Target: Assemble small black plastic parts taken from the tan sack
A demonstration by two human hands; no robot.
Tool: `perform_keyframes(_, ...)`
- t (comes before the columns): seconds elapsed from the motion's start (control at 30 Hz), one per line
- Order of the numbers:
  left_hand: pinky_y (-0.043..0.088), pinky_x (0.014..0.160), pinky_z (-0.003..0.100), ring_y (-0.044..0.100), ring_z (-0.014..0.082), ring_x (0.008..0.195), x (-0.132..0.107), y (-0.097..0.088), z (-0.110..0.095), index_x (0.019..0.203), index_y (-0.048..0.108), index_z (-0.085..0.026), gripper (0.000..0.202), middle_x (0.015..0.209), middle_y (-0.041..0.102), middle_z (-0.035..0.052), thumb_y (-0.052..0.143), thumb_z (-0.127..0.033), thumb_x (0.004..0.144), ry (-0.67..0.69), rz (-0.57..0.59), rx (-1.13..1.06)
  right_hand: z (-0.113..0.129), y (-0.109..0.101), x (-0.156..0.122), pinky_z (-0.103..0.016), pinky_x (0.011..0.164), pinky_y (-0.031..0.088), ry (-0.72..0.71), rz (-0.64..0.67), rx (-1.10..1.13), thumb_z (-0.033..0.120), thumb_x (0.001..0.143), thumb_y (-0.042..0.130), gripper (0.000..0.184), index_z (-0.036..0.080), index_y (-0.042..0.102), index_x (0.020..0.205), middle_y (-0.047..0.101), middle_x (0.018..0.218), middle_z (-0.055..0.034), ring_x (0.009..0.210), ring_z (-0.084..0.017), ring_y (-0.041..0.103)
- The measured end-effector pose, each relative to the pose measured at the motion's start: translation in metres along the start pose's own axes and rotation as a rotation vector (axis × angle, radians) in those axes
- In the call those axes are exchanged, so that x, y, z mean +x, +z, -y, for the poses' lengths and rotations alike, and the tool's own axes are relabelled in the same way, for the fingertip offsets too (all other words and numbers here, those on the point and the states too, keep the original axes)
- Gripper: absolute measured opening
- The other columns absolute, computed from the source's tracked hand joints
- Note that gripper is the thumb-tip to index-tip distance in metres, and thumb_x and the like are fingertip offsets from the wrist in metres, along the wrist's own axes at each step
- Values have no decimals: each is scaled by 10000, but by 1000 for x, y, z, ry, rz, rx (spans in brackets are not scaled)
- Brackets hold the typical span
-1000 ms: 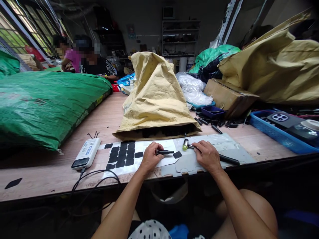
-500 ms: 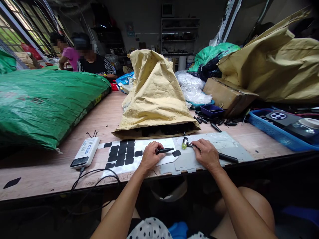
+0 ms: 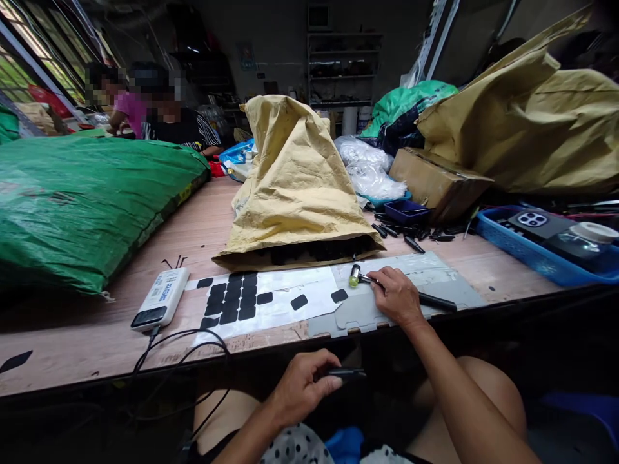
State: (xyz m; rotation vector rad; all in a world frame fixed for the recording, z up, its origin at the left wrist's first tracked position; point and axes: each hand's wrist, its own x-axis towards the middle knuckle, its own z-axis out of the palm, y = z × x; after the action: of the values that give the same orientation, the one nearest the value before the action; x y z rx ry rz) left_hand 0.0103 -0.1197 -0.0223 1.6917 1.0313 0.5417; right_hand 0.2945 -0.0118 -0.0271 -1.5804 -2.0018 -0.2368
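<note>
My left hand (image 3: 307, 381) is below the table's front edge, above my lap, its fingers closed on a black pen-shaped piece (image 3: 349, 373). My right hand (image 3: 397, 296) rests over the grey board (image 3: 442, 276), wrapped round the handle of a small hammer (image 3: 355, 277). The hammer has a metal head with a yellow-green face, and its black grip sticks out to the right of my hand. Left of it, a white sheet (image 3: 278, 283) carries rows of black rounded squares (image 3: 232, 298), with a few lying apart.
An open brown paper sack (image 3: 294, 187) with dark contents stands behind the sheet. A white power bank (image 3: 162, 298) with cable is at left, near a large green sack (image 3: 87, 206). A blue basket (image 3: 522, 248), a cardboard box (image 3: 435, 183) and loose black pieces (image 3: 413, 245) lie right.
My left hand has moved off the white sheet, down and toward me past the table edge, carrying the black piece. The right hand stays on the hammer. The view has shifted slightly.
</note>
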Motion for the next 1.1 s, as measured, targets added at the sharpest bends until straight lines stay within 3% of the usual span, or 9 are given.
perform_keyframes(0.17,458,765,357,675,286,857,10,26,60,1035,744,-183,291,862,716,93,587,-377,886,-401,-186,216,0,-1,0,-330,805,408,5,1,-4,184,895,575,213,228,727,1038,653,924,-46,897,-217,550)
perform_keyframes(0.27,473,864,408,688,340,1006,14,30,67,1062,744,-209,301,978,736,126,545,-359,894,-457,-150,286,1,-1,0,-327,801,403,6,1,-7,181,894,575,213,228,728,1035,654,925,-47,897,-217,547)
perform_keyframes(0.37,484,896,393,671,325,1083,12,27,41,1157,717,-269,350,1101,737,86,623,-357,831,-329,-89,349,2,-2,1,-328,808,401,8,9,-3,183,900,570,211,226,726,1035,655,928,-47,899,-218,547)
perform_keyframes(0.5,472,620,287,668,203,715,22,-1,-18,959,750,-295,195,772,726,-17,635,-395,836,-107,88,159,1,-2,1,-333,811,400,4,15,-3,184,902,566,210,223,724,1035,653,929,-50,898,-221,545)
perform_keyframes(0.57,449,591,271,634,181,675,42,-28,-39,883,752,-262,186,721,707,-17,630,-396,842,-28,-34,136,1,-1,1,-336,807,401,2,13,-1,184,900,564,210,222,722,1033,653,929,-53,897,-222,545)
perform_keyframes(0.7,469,666,282,611,164,692,96,-83,-46,843,741,-204,156,801,734,23,620,-304,837,15,-589,330,0,0,1,-334,793,395,1,8,9,188,894,561,210,230,717,1029,653,927,-53,890,-222,537)
perform_keyframes(0.77,476,691,281,620,166,721,123,-95,-45,845,746,-192,158,823,739,38,607,-267,851,27,-651,401,0,-1,0,-331,792,391,2,7,11,191,898,556,211,233,715,1030,650,927,-52,893,-222,535)
perform_keyframes(0.97,477,736,298,681,211,826,188,-57,-75,911,767,-193,208,908,768,82,614,-333,910,0,-474,527,1,-2,0,-331,819,390,-1,21,2,193,912,556,210,228,711,1050,643,933,-54,912,-226,539)
perform_keyframes(1.1,457,787,361,688,279,989,219,-28,-99,1071,723,-72,411,1058,732,219,500,-409,999,-79,-437,677,0,-2,1,-332,819,388,-17,26,3,195,912,560,203,230,712,1043,642,924,-53,905,-226,536)
